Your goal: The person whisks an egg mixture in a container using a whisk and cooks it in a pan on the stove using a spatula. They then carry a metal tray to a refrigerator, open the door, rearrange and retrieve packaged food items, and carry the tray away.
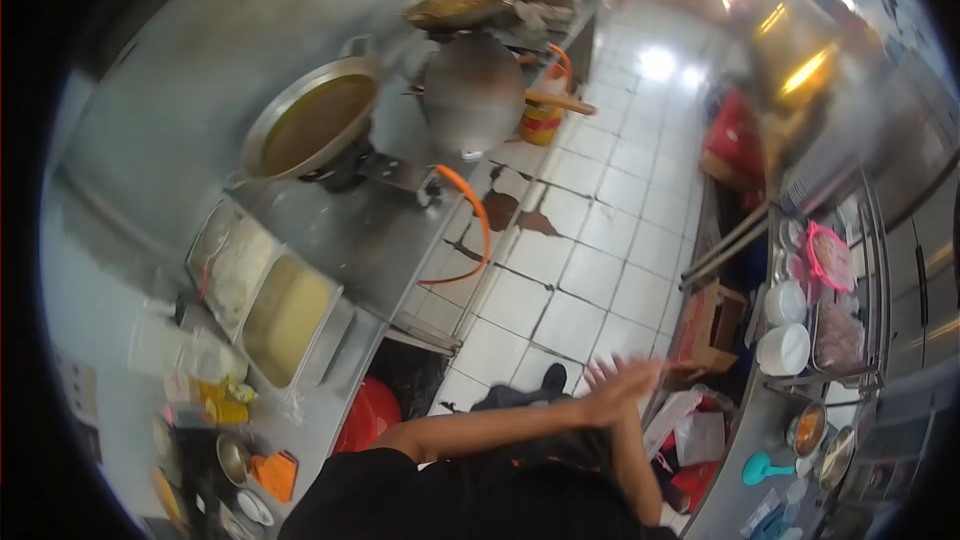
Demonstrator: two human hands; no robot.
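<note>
My left hand (640, 381) reaches in from the left and lies across my right hand (603, 372) in front of my body. The two hands touch or overlap near the wrists and palms, and both are blurred by motion. The fingers of my left hand stretch to the right; those of my right hand point up and look apart. No object shows in either hand. Below them are my dark clothes and a dark shoe (555, 377) on the white tiled floor (598, 270).
On the left, a steel counter (335, 240) holds a large wok of brown liquid (318, 125), trays and an orange cloth (274, 475). An orange hose (484, 230) hangs off its edge. On the right are a rack of bowls (783, 350), a cardboard box (712, 325) and bags (698, 437).
</note>
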